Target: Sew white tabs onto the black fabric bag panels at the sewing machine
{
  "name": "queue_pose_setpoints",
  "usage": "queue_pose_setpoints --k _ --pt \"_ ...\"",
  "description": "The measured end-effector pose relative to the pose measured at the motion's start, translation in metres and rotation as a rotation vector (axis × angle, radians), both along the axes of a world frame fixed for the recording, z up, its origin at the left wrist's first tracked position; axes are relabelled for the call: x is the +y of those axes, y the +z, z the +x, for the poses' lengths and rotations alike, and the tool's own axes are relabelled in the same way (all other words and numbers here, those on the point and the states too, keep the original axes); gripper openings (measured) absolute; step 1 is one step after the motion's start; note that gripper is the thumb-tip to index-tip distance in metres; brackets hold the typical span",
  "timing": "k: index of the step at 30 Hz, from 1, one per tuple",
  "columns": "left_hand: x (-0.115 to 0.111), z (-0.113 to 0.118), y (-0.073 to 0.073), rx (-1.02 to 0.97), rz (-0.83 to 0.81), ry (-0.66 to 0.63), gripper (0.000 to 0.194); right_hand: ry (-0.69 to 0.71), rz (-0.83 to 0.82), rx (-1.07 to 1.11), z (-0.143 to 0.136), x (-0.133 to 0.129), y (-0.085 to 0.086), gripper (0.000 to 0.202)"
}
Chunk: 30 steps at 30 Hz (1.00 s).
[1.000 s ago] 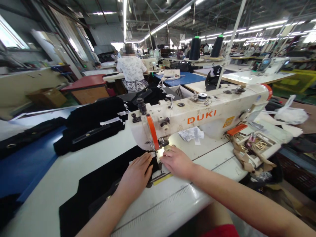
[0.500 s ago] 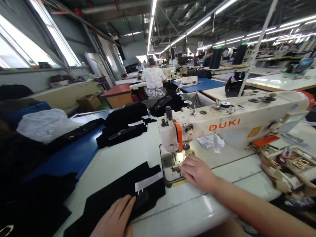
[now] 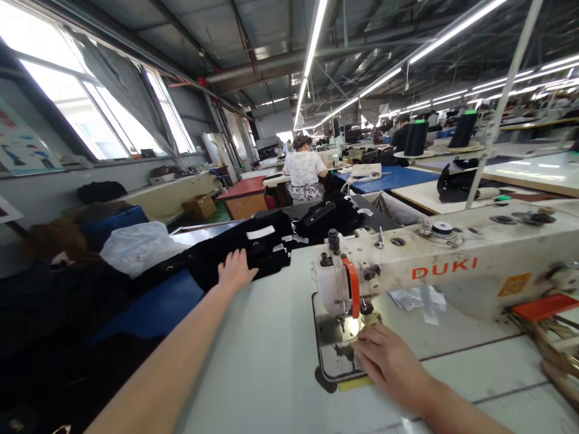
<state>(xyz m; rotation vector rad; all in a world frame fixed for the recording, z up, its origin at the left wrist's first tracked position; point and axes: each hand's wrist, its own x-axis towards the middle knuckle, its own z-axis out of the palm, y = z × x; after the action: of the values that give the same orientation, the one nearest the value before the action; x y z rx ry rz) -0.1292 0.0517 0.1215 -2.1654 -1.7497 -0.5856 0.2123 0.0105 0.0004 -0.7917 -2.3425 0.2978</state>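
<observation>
My left hand [image 3: 236, 270] reaches out over the far left part of the sewing table, its fingers spread and resting on a stack of black fabric pieces [image 3: 212, 248] with white strips. Beside the needle area of a white sewing machine [image 3: 398, 265], my right hand [image 3: 384, 355] is closed in a pinch. What its fingertips hold, if anything, is too small to tell. A lamp lights the metal needle plate [image 3: 332, 355] just left of those fingertips.
White scraps [image 3: 418, 301] lie behind the machine arm. A plastic bag [image 3: 140, 247] and dark cloth are at the left. A thread stand pole [image 3: 504, 108] rises at the right. A person [image 3: 304, 169] sits farther ahead.
My left hand has moved forward from the table's near edge to the far stack. The black piece it was on now lies on that stack. My right hand stays by the needle; the view has shifted.
</observation>
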Motion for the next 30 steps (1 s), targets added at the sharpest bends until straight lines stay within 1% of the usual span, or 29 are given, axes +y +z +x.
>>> queue_pose_setpoints --k 3,5,6,8,9,10,11,12,13,14,15,17,18,19,20,22,24,25,27,30 --pt "0.003 0.012 -0.030 0.009 -0.027 0.066 0.035 0.001 -0.002 0.004 0.000 0.000 -0.002 0.023" --pt "-0.005 0.018 -0.052 0.016 -0.058 0.131 0.035 0.020 -0.003 0.001 0.001 0.000 -0.003 0.023" --pt "-0.014 0.021 -0.063 0.021 -0.077 0.167 0.037 0.030 -0.001 -0.001 0.002 0.000 -0.004 0.023" --pt "-0.044 0.024 -0.081 0.031 -0.121 0.232 0.042 0.049 0.008 -0.006 0.004 -0.001 -0.005 0.024" --pt "-0.063 0.025 -0.087 0.049 -0.141 0.246 0.045 0.057 0.013 -0.009 0.004 -0.001 -0.005 0.024" --pt "-0.085 0.023 -0.089 0.078 -0.153 0.247 0.048 0.066 0.018 -0.012 0.005 -0.001 -0.005 0.024" --pt "-0.108 0.020 -0.088 0.121 -0.149 0.238 0.051 0.075 0.024 -0.012 0.005 -0.001 -0.006 0.024" --pt "-0.132 0.014 -0.083 0.172 -0.125 0.231 0.053 0.084 0.029 -0.008 0.006 -0.001 -0.006 0.023" --pt "-0.154 0.004 -0.075 0.221 -0.079 0.245 0.054 0.092 0.034 -0.003 0.006 -0.001 -0.007 0.023" --pt "-0.176 -0.008 -0.065 0.259 -0.020 0.286 0.054 0.097 0.039 0.005 0.006 -0.001 -0.007 0.023" --pt "-0.195 -0.022 -0.054 0.275 0.038 0.373 0.054 0.100 0.045 0.015 0.006 -0.001 -0.008 0.022" --pt "-0.226 -0.054 -0.036 0.255 0.092 0.626 0.059 0.103 0.055 0.032 0.007 0.000 -0.010 0.022" --pt "-0.238 -0.070 -0.031 0.230 0.078 0.732 0.063 0.103 0.060 0.038 0.007 0.000 -0.011 0.022" --pt "-0.247 -0.084 -0.027 0.210 0.042 0.798 0.066 0.103 0.066 0.041 0.008 0.000 -0.012 0.021" --pt "-0.254 -0.096 -0.026 0.197 0.006 0.827 0.067 0.105 0.072 0.044 0.008 0.001 -0.013 0.021" --pt "-0.263 -0.109 -0.028 0.186 -0.054 0.789 0.059 0.108 0.079 0.043 0.008 0.001 -0.013 0.020" --pt "-0.265 -0.112 -0.029 0.164 -0.052 0.730 0.047 0.113 0.079 0.040 0.009 0.001 -0.014 0.020" --pt "-0.266 -0.110 -0.027 0.139 -0.027 0.710 0.042 0.114 0.076 0.038 0.009 0.000 -0.014 0.020" --pt "-0.265 -0.104 -0.016 0.079 0.050 0.696 0.036 0.113 0.071 0.030 0.009 0.000 -0.014 0.019" --pt "-0.265 -0.089 0.015 -0.009 0.190 0.737 0.032 0.116 0.074 0.019 0.009 -0.001 -0.014 0.018"
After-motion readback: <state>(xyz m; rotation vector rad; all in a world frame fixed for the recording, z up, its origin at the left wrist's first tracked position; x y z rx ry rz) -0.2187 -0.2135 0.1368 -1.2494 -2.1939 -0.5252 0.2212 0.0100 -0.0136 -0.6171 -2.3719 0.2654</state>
